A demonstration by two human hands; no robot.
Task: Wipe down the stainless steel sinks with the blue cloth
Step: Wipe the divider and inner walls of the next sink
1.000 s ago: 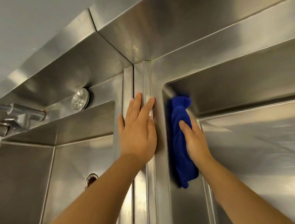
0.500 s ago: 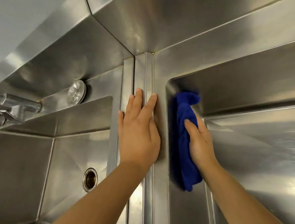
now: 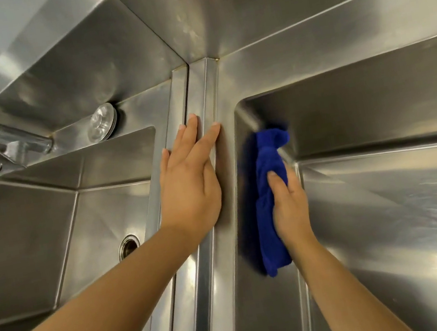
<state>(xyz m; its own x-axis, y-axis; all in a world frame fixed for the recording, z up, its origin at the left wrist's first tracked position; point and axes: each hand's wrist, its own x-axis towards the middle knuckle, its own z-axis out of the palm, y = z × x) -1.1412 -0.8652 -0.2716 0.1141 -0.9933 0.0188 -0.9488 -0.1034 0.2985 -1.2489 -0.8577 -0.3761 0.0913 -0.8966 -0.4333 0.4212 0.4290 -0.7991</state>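
Note:
Two stainless steel sinks sit side by side, split by a raised steel divider (image 3: pixel 201 96). My right hand (image 3: pixel 287 205) presses the bunched blue cloth (image 3: pixel 270 194) against the left inner wall of the right sink (image 3: pixel 394 222), near its back left corner. The cloth hangs down the wall below my hand. My left hand (image 3: pixel 189 181) lies flat with straight fingers on the divider, between the right sink and the left sink (image 3: pixel 36 239).
A faucet (image 3: pixel 3 149) with a spout reaches over the left sink from the far left. A round steel cap (image 3: pixel 102 122) sits on the back ledge. A drain hole (image 3: pixel 128 247) lies in the left sink's floor. A steel backsplash (image 3: pixel 243 11) rises behind.
My right hand has slid the blue cloth a little toward the back corner of the right sink. My left hand stays flat on the divider. The view has shifted slightly downward.

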